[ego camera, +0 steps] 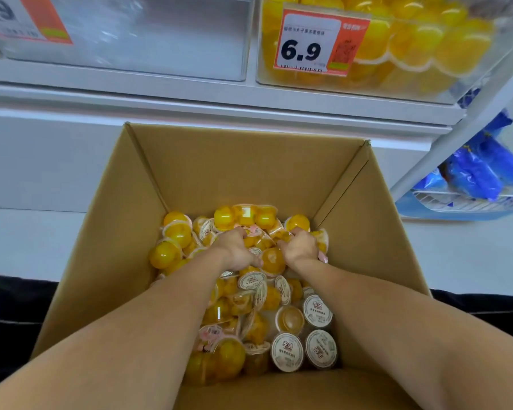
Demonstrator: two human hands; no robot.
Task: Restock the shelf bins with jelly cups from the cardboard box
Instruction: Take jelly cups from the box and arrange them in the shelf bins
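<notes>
Cardboard box (190, 179): open in front of me, below the shelf; I place everything else from it.
Jelly cups (249, 291): a loose heap of yellow fruit cups on the box floor, some on their sides, some lid-up near my edge of the box.
Left hand (236, 247): deep in the box at the far side of the heap, fingers curled into a cluster of cups, gathering a handful.
Right hand (301, 245): just beside the left, fingers likewise curled round cups toward the box's far right corner.
Full bin (468, 93): above the box to the right, clear-walled, already well stocked with yellow cups, price tag (314, 39) on its front.
Other bin (160, 39): above the box to the left, contents too blurred to tell.
Handling: I judge the cups light, smooth and slippery, with thin walls and peel-off lids; best scooped several at a time, cradled under the bodies, not squeezed or pulled by the lid tabs.
Risk: loose cups may slide from an overfull handful.
</notes>
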